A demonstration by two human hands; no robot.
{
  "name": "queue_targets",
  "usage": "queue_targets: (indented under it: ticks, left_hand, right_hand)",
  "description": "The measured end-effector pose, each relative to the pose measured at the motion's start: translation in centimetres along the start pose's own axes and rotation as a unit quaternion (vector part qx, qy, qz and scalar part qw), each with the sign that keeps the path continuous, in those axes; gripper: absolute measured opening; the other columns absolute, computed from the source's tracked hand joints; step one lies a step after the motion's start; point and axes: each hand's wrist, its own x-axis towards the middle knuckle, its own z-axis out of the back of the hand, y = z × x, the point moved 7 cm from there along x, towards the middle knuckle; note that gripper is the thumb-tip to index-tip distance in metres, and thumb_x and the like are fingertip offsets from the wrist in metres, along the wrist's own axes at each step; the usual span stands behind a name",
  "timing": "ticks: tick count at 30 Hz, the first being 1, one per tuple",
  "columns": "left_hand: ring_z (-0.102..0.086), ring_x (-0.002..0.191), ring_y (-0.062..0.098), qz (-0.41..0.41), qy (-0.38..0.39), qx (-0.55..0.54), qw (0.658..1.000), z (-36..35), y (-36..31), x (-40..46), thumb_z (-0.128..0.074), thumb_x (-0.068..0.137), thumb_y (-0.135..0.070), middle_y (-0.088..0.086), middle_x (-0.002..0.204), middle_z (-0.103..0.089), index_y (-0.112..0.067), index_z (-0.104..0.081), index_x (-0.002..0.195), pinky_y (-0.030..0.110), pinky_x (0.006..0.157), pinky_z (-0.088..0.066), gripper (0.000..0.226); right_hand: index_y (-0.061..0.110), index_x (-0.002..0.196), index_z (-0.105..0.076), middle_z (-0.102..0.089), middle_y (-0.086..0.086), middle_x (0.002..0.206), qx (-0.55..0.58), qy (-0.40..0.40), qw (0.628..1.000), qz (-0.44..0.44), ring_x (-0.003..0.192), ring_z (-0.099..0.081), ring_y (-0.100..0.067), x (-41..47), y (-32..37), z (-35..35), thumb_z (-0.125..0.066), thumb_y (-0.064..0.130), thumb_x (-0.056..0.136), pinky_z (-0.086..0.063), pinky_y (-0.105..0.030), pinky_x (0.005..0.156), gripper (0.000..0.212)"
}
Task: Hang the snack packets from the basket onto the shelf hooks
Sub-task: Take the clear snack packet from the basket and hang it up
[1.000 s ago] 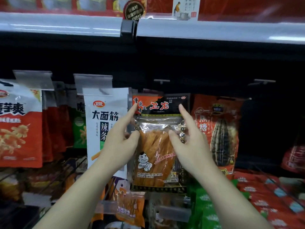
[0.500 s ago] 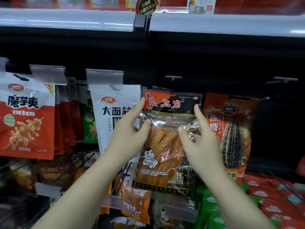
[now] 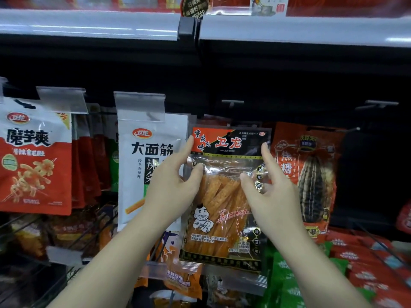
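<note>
We've got the spicy strip packet [image 3: 224, 196] held up in front of the shelf hooks, between the white packet [image 3: 144, 165] and the sunflower seed packet [image 3: 311, 174]. Left hand [image 3: 173, 185] and right hand [image 3: 269, 187] each pinch an upper edge, thumb against fingers, index fingers pointing up.

L hand [image 3: 175, 185] & R hand [image 3: 270, 192] pinch snack packet [image 3: 222, 210] by upper sides, front of shelf.
</note>
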Motion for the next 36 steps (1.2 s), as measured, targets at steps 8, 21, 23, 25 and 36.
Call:
queue_targets:
  ticks: [8, 21, 23, 25, 36]
  left_hand:
    - [-0.045, 0.043, 0.000, -0.017, -0.005, 0.020, 1.000, -0.1, 0.1, -0.1, -0.054, 0.092, -0.035, -0.027, 0.121, -0.050, -0.049, -0.028, 0.144, 0.031, 0.063, -0.045, 0.060]
    - [-0.056, 0.055, 0.024, 0.009, 0.012, 0.043, 0.999, -0.7, 1.3, 0.2, -0.054, 0.093, -0.037, -0.017, 0.121, -0.057, -0.043, -0.028, 0.147, 0.039, 0.057, -0.050, 0.060]
    - [-0.038, 0.044, 0.010, 0.010, 0.012, 0.060, 0.998, -0.9, 1.5, 0.3, -0.052, 0.094, -0.037, -0.006, 0.093, -0.059, -0.042, -0.027, 0.148, 0.039, 0.049, -0.045, 0.060]
    - [-0.036, 0.045, 0.007, 0.011, 0.011, 0.057, 0.998, -1.0, 1.7, 0.2, -0.052, 0.094, -0.036, 0.010, 0.095, -0.063, -0.042, -0.027, 0.148, 0.034, 0.049, -0.038, 0.060]
    - [-0.043, 0.046, 0.006, -0.146, -0.109, -0.007, 0.983, 1.4, -0.7, -1.5, -0.056, 0.090, -0.023, -0.009, 0.095, -0.058, -0.032, -0.033, 0.144, 0.009, 0.046, -0.031, 0.060]
  right_hand:
    - [0.041, 0.150, -0.019, -0.045, -0.028, 0.127, 0.004, 0.013, 1.000, -0.019, 0.048, -0.034, -0.016, -0.3, 0.0, 0.2, -0.059, 0.028, 0.094, -0.039, -0.051, 0.088, 0.070]
    - [0.038, 0.151, -0.020, -0.041, -0.027, 0.130, 0.015, 0.010, 0.999, -0.032, 0.041, -0.029, -0.012, -0.1, -1.5, -0.2, -0.060, 0.029, 0.093, -0.049, -0.048, 0.081, 0.071]
    - [0.038, 0.151, -0.020, -0.043, -0.026, 0.128, 0.008, 0.013, 1.000, -0.027, 0.043, -0.032, -0.013, 0.0, -1.6, -0.1, -0.060, 0.030, 0.093, -0.040, -0.044, 0.086, 0.071]
    - [0.038, 0.151, -0.020, -0.045, -0.025, 0.127, 0.009, 0.017, 1.000, -0.020, 0.044, -0.036, -0.014, 0.1, -1.6, -0.1, -0.060, 0.029, 0.093, -0.043, -0.044, 0.085, 0.071]
    - [0.056, 0.142, -0.018, -0.063, 0.003, 0.077, 0.063, -0.023, 0.989, 0.130, 0.045, -0.046, -0.024, -1.8, 0.5, 0.7, -0.058, 0.040, 0.086, -0.043, -0.035, 0.041, 0.070]
